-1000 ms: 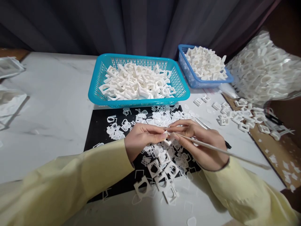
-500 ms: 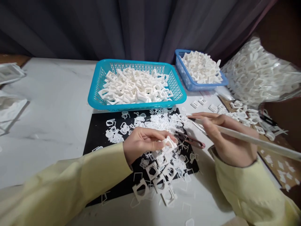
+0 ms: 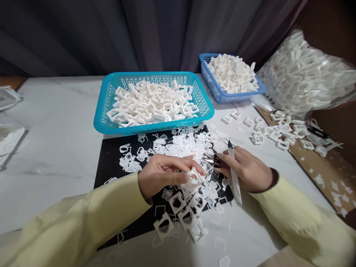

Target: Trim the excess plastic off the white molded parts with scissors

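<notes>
My left hand [image 3: 167, 172] is closed, pinching a white plastic frame piece [image 3: 195, 178] with a rounded opening above the black mat. A white pen-like tool with a dark tip [image 3: 234, 174] is tucked between the thumb and fingers of my right hand [image 3: 244, 168]. The fingertips of that hand also reach down to a metal tool with silver tips [image 3: 208, 159], mostly hidden beneath them; I cannot tell whether they grip it. Several white frame pieces [image 3: 178, 202] lie just below my left hand. Thin white scraps [image 3: 186, 144] are heaped around both hands.
Behind the black mat [image 3: 107, 159] stands a turquoise basket [image 3: 98, 118] full of white pieces. A blue basket [image 3: 222, 97] and a clear bag [image 3: 303, 79], both filled with similar pieces, are at the back right. Loose pieces [image 3: 283, 133] lie on cardboard [image 3: 314, 167] at the right.
My right hand has moved left and turned, bringing the pen-like tool from slanting sideways to nearly upright. Its fingers now cover the metal tool that lay on the mat. My left hand still pinches its piece.
</notes>
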A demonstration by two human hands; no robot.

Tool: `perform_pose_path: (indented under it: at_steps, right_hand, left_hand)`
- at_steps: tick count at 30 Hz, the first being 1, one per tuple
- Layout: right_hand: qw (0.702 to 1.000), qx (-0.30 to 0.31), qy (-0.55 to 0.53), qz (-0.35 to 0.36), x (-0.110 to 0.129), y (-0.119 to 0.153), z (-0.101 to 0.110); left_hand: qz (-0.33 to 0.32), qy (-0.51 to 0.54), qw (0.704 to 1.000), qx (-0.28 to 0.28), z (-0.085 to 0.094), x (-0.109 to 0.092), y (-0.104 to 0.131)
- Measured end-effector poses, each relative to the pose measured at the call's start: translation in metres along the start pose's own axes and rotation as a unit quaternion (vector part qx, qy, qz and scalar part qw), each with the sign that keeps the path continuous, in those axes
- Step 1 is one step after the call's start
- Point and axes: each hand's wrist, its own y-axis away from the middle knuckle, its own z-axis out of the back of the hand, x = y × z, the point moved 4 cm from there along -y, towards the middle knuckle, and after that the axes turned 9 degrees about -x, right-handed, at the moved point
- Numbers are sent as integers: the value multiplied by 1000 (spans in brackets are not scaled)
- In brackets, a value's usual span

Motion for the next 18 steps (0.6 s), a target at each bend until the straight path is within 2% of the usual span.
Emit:
perform_pose_path:
  at_steps: [6,11,15,18]
  right_hand:
    - [997,-52,-5,-50,-11,2,-8]
    - [983,-92,-114,-108,-23,-7,15]
    - [963,-115,-205,-131,0,-18,41]
    - [957,-127,-234,-113,26,-22,49]
  left_hand:
    - [-18,-6,1000,-12,1,0,0]
    - [-28,28,999,-5,1,1,-2]
    - [-27,67,997,19,0,2,-4]
    - [-24,75,997,19,1,3,-5]
